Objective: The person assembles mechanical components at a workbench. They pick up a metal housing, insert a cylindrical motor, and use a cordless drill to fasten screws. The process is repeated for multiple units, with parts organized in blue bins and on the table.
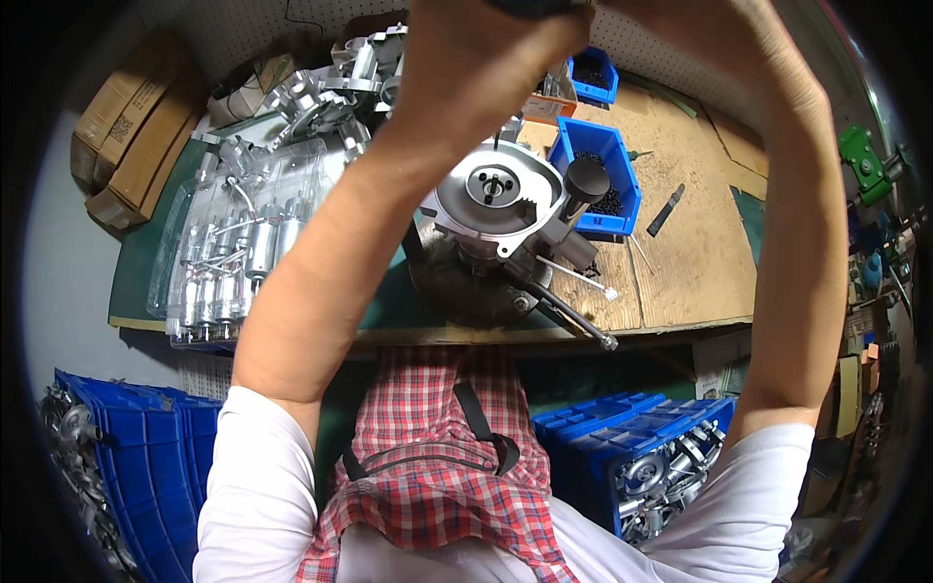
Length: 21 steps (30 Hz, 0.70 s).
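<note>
Both my arms reach up past the top edge of the head view. My left hand (501, 60) is closed around a dark rounded thing (533, 7), mostly cut off by the frame. My right hand (653, 8) is beside it at the top edge, its fingers out of sight. Below them, a round silver metal housing (457, 206) sits on a dark round fixture (466, 291) at the bench edge. Black screws stand at its centre, and a thin dark rod (497, 136) points down above them. A black knob (587, 181) and a metal lever (573, 321) adjoin the housing.
Blue bins (622, 160) of black screws stand right of the fixture, near a dark-handled tool (667, 210). Left lies a clear tray (194, 272) with cylindrical motors; metal castings (311, 102) pile behind. Blue crates (146, 457) flank my lap below the bench. Cardboard boxes (136, 136) stand far left.
</note>
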Available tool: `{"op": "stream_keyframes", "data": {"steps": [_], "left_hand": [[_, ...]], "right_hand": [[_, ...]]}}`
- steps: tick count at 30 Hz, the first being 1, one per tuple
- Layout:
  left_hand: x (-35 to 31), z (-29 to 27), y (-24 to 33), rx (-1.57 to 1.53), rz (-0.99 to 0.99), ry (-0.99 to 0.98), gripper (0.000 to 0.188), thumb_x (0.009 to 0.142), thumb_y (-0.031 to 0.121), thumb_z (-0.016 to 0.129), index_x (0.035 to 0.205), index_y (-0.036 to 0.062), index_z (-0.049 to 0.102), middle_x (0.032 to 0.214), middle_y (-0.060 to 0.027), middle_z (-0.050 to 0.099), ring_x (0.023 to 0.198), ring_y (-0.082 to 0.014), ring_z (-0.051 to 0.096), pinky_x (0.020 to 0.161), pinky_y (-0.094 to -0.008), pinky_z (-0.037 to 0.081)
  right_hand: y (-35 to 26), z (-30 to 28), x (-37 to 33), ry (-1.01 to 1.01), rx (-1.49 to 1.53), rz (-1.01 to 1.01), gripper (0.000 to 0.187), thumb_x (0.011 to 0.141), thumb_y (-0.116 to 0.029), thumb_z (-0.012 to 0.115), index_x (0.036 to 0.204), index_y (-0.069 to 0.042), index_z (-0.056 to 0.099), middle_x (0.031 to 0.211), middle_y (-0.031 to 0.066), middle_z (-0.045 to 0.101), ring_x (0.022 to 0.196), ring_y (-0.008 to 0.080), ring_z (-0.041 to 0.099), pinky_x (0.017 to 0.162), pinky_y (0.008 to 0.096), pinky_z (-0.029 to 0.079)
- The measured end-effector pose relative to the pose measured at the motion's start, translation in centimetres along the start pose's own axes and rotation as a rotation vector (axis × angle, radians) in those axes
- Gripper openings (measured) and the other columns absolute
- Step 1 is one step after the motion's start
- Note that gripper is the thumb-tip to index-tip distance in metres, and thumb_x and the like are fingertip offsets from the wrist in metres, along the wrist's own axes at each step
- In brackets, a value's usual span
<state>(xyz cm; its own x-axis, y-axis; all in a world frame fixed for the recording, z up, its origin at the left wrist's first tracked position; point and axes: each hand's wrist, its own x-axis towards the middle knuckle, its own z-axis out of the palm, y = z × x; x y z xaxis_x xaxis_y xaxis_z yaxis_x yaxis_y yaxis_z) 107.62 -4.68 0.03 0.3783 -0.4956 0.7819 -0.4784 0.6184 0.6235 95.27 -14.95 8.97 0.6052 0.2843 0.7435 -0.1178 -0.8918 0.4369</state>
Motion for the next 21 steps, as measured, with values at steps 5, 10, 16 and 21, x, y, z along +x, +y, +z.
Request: {"op": "stream_keyframes", "data": {"steps": [5,10,16,21], "left_hand": [[-1.7,1.3,-0.8,-0.078,-0.137,-0.027,0.026,0.076,0.012,0.074,0.099,0.0024,0.065,0.089,-0.0061,0.068,0.082,-0.014,0.065,0.075,-0.0294,0.051],[-2.0,1.9,-1.4,0.12,0.014,0.025,0.03,0.075,0.013,0.076,0.1,0.003,0.065,0.092,-0.008,0.068,0.084,-0.0153,0.066,0.077,-0.0311,0.052],[-2.4,1.6,-2.4,0.021,-0.035,-0.083,0.034,0.077,0.011,0.077,0.104,0.0005,0.061,0.09,-0.007,0.066,0.082,-0.0137,0.063,0.077,-0.0305,0.051],[-0.4,-0.6,-3.0,-0.263,-0.357,-0.46,0.026,0.082,0.017,0.077,0.1,0.0017,0.065,0.086,-0.0025,0.067,0.08,-0.0085,0.061,0.075,-0.0267,0.05]], "right_hand": [[0.2,0.2,-2.0,-0.144,-0.028,0.081,0.094,0.064,-0.01,0.078,0.146,-0.006,0.033,0.123,0.0239,0.053,0.113,0.0409,0.051,0.1,0.051,0.041],[-0.2,-0.3,-2.5,-0.17,-0.009,0.107,0.092,0.063,-0.008,0.078,0.144,-0.003,0.034,0.119,0.0238,0.054,0.112,0.0407,0.05,0.101,0.0504,0.041],[-2.7,-2.3,-2.7,-0.206,-0.124,0.15,0.083,0.063,-0.005,0.077,0.137,0.002,0.039,0.111,0.0237,0.057,0.106,0.0391,0.053,0.095,0.048,0.044],[-3.7,-3.3,-2.7,-0.245,-0.412,0.063,0.042,0.06,-0.004,0.078,0.094,0.002,0.055,0.085,0.0171,0.062,0.082,0.0319,0.063,0.076,0.0409,0.051]]}}
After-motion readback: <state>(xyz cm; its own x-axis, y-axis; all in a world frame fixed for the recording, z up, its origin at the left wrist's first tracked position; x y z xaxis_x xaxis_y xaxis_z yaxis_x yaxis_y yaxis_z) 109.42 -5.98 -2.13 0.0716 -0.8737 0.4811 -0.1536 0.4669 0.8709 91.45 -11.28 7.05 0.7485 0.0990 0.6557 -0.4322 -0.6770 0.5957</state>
